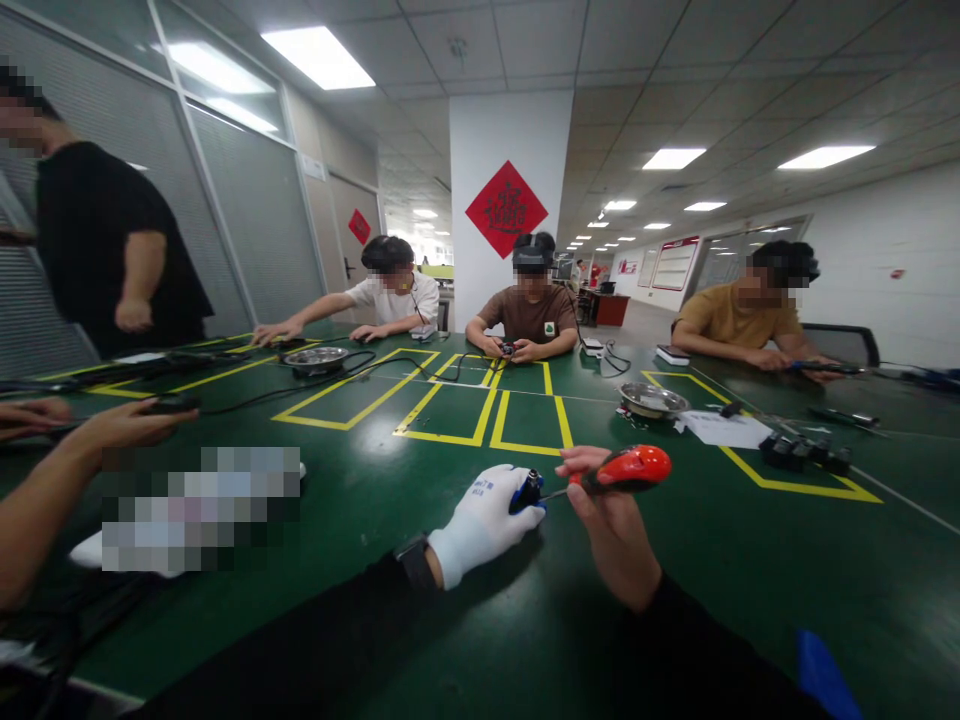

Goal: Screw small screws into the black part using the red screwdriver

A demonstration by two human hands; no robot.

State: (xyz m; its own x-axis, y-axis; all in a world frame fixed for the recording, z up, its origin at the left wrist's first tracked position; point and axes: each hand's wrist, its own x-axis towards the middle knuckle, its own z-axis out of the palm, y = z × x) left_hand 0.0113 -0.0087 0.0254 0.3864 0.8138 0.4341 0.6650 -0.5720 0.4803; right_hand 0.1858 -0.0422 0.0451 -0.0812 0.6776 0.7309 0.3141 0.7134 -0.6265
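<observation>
In a white work glove, my left hand point(491, 515) is closed around a small black part point(531, 488) with a shiny metal end pointing up. What kind of part it is, I cannot make out; fingers cover most of it. My bare right hand point(611, 520) grips a screwdriver point(634, 467) with a red and black handle. Its thin shaft points left and reaches the black part at the gloved fingers. Whether the tip sits in a screw is too small to tell. Both hands are just above the green table point(360, 640).
Metal bowls point(652, 400) point(316, 358) stand farther back. Black blocks point(806, 450) and white paper point(726, 428) lie to the right. Yellow tape marks the tabletop. Co-workers sit across the table; another person's hand point(135, 425) reaches in from the left. A blue object point(825, 675) is at lower right.
</observation>
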